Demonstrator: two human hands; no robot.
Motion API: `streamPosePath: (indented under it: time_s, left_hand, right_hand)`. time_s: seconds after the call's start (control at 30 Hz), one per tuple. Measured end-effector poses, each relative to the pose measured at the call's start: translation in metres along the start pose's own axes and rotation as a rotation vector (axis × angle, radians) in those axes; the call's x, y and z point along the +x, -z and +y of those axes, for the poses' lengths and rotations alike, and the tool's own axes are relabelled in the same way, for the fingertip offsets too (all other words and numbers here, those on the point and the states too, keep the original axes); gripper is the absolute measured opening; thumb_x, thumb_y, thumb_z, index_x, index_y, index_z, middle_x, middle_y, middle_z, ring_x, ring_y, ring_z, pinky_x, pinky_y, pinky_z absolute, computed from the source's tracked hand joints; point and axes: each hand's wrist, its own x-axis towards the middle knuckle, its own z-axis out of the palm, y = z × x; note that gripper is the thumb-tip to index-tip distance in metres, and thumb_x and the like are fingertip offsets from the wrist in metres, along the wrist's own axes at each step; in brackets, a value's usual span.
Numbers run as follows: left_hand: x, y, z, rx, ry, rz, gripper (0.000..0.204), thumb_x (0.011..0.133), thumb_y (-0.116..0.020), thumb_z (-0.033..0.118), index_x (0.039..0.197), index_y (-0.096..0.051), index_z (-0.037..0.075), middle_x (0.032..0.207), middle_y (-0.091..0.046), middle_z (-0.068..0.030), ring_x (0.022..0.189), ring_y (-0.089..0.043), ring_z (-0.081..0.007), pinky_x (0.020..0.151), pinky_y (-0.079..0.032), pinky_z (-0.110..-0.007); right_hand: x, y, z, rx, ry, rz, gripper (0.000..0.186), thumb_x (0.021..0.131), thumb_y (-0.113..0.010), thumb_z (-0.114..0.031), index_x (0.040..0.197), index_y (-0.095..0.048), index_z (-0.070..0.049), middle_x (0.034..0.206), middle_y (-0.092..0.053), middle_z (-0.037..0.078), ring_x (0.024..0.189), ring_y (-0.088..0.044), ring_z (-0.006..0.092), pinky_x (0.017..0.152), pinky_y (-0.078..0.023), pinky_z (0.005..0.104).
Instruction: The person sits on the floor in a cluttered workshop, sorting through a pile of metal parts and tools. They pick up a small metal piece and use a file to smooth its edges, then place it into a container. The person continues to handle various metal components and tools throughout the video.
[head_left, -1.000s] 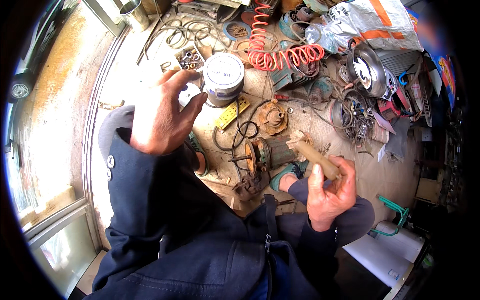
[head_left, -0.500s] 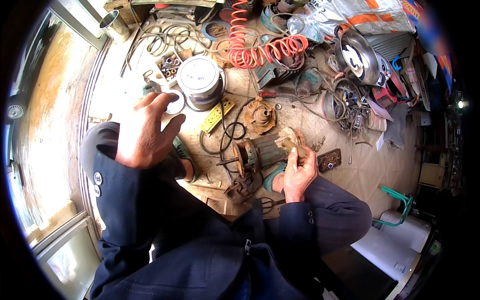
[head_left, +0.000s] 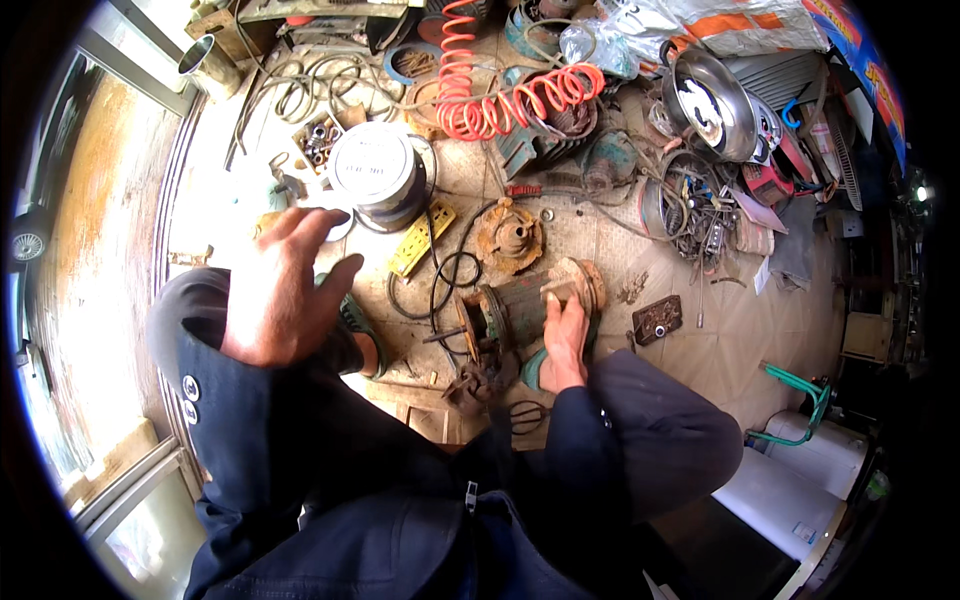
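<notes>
On the floor before me lies a worn green motor [head_left: 522, 305] with rusty end flanges and a shaft pointing left. My right hand [head_left: 568, 338] is at its right end, thumb and fingers closed on a small tan piece [head_left: 562, 286] against the flange; its exact kind is not clear. Raised over my left knee, my left hand [head_left: 275, 290] has its fingers apart and holds nothing. A dark crumpled rag [head_left: 470, 388] lies at the motor's near left side. Beyond the motor sits a rusty round cover [head_left: 508, 236] with a raised hub.
A tin with a white lid [head_left: 372, 170] stands beyond my left hand, beside a yellow power strip [head_left: 422, 240]. A red coiled hose [head_left: 470, 115] hangs at the back. Right of it are a steel pan [head_left: 735, 110] and a tool container [head_left: 655, 210]. A rusty plate [head_left: 657, 318] lies to the right.
My right hand has moved slightly left and turned, bringing the tan piece onto the motor's right flange. My left hand has lowered a little, still spread. The whole view has shifted slightly.
</notes>
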Motion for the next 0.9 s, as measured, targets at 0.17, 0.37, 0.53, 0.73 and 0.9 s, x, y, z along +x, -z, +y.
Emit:
streamPosePath:
  time_s: [0.17,0.37,0.53,0.73,0.9]
  left_hand:
    - [-0.003,-0.003,-0.001,-0.006,0.057,0.016,0.039,0.084,-0.074,0.006,0.121,-0.066,0.0,0.121,-0.068,-0.0188,0.108,-0.069,-0.0358,0.09,-0.056,-0.04]
    - [-0.004,0.002,-0.002,0.04,0.025,-0.011,0.041,0.082,-0.077,0.008,0.121,-0.067,0.001,0.119,-0.068,-0.0183,0.108,-0.068,-0.036,0.091,-0.055,-0.04]
    - [-0.002,-0.004,0.003,-0.003,0.034,0.023,0.038,0.083,-0.076,0.012,0.119,-0.067,0.002,0.117,-0.068,-0.0182,0.106,-0.068,-0.0371,0.09,-0.055,-0.042]
    - [-0.002,-0.001,0.002,0.052,0.041,0.007,0.037,0.082,-0.076,0.01,0.117,-0.067,0.001,0.118,-0.068,-0.0185,0.106,-0.068,-0.0363,0.09,-0.055,-0.041]
    - [0.002,-0.005,0.0,0.004,0.005,0.026,0.038,0.081,-0.077,0.01,0.117,-0.068,0.002,0.119,-0.068,-0.017,0.106,-0.068,-0.0353,0.089,-0.055,-0.04]
  right_hand:
    - [0.006,0.058,-0.055,0.54,0.195,0.215,0.012,0.097,-0.061,-0.009,0.103,-0.066,0.001,0.09,-0.071,0.013,0.075,-0.066,0.0215,0.073,-0.054,0.0388]
    - [0.001,0.01,-0.038,0.252,0.148,0.108,0.01,0.089,-0.07,-0.007,0.082,-0.07,0.0,0.076,-0.071,0.017,0.072,-0.069,0.0212,0.064,-0.053,0.0368]
    - [0.014,0.059,-0.068,0.472,0.375,0.517,0.008,0.089,-0.071,-0.006,0.085,-0.071,0.001,0.075,-0.069,0.019,0.07,-0.066,0.0248,0.064,-0.053,0.0365]
    - [0.013,0.018,-0.027,0.195,0.091,0.075,0.013,0.087,-0.075,-0.009,0.093,-0.073,0.002,0.084,-0.07,0.023,0.085,-0.071,0.0284,0.077,-0.056,0.0388]
    - [0.008,0.018,-0.028,0.169,0.226,0.192,0.015,0.085,-0.074,-0.005,0.098,-0.074,0.003,0.101,-0.075,0.018,0.091,-0.072,0.0292,0.084,-0.056,0.041]
